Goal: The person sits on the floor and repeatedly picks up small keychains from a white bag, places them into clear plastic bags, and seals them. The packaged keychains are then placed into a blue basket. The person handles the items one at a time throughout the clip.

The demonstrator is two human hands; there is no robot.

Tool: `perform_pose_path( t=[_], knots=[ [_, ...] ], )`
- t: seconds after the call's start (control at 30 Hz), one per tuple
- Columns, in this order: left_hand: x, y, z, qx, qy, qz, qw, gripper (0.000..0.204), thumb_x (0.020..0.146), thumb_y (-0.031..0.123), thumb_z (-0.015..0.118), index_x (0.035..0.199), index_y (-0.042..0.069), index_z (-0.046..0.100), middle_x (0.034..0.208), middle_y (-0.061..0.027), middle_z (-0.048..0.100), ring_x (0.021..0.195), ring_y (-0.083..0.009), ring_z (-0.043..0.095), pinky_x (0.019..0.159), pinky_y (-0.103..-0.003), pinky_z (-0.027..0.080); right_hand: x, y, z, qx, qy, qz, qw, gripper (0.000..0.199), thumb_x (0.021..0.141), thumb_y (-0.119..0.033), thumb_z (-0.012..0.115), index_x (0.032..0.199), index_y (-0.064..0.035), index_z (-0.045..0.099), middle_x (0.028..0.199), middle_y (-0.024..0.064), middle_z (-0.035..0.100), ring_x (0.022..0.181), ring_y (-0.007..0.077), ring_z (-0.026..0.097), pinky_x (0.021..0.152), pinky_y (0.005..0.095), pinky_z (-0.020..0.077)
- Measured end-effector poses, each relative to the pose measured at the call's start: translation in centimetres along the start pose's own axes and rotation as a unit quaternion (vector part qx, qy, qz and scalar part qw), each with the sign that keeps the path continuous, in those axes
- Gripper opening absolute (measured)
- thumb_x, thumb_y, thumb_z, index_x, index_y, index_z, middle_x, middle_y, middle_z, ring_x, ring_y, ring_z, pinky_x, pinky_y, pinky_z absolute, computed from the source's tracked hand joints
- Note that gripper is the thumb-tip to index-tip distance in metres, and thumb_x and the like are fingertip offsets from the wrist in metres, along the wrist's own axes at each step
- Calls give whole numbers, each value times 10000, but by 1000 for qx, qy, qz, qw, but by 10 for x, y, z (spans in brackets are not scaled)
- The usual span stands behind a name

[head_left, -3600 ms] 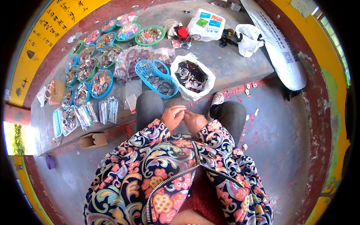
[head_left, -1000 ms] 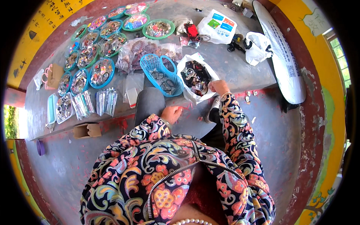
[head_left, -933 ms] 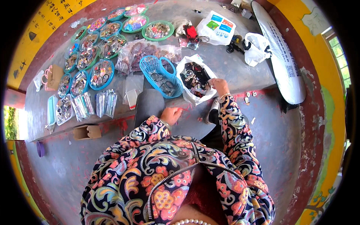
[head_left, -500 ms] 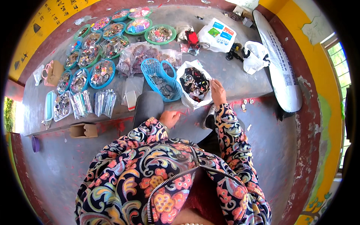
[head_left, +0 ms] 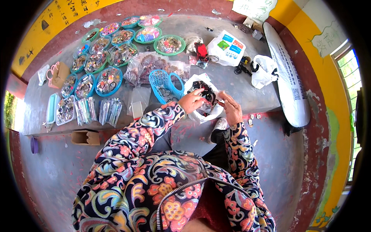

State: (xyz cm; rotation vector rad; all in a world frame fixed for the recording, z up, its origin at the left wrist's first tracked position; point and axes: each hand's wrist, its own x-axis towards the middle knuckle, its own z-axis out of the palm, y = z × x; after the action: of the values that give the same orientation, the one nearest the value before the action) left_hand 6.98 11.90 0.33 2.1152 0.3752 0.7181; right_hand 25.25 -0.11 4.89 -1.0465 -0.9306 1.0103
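Observation:
An open white plastic bag, its top spread wide, holds a jumble of small dark and coloured pieces, too small to name singly. Over its left side reaches my left hand, fingers bent together, with a small reddish bit showing at the tips. My right hand is at the right rim, fingers closed and pointing inward; what lies between them is too small to make out. Just left of the bag stands a blue plastic basket with a looped handle and dark items inside.
Round baskets of small wrapped goods, such as the green one, fill the ledge's left. Clear bags lie behind the blue basket. Packaged pens lie at the front left. White bags and a long white wrapped board are at right.
My left hand has risen from beside my knee to above the white bag. My right hand has shifted slightly down and right, its fingers now turned inward over the rim. The view has tilted slightly.

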Motion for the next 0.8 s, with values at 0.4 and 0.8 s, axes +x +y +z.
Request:
perform_pose_path(
  t=[0.4,0.8],
  knots=[
    [6,11,-6,-104,-67,-53,991,207,821,129,475,914,-15,591,876,-114,556,786,-209,560,707,-285,452,-9,3,-10,-78,0,2,997,246,849,-30,420,1042,52,547,1108,121,513,976,197,508,827,291,434],
    [14,14,-34,-372,-60,-192,906,245,882,141,432,1013,-32,545,1030,-109,562,939,-178,552,814,-260,440,-1,18,-29,95,125,46,986,311,845,-80,439,1086,113,479,1061,175,531,967,227,536,861,309,422]
  ],
)
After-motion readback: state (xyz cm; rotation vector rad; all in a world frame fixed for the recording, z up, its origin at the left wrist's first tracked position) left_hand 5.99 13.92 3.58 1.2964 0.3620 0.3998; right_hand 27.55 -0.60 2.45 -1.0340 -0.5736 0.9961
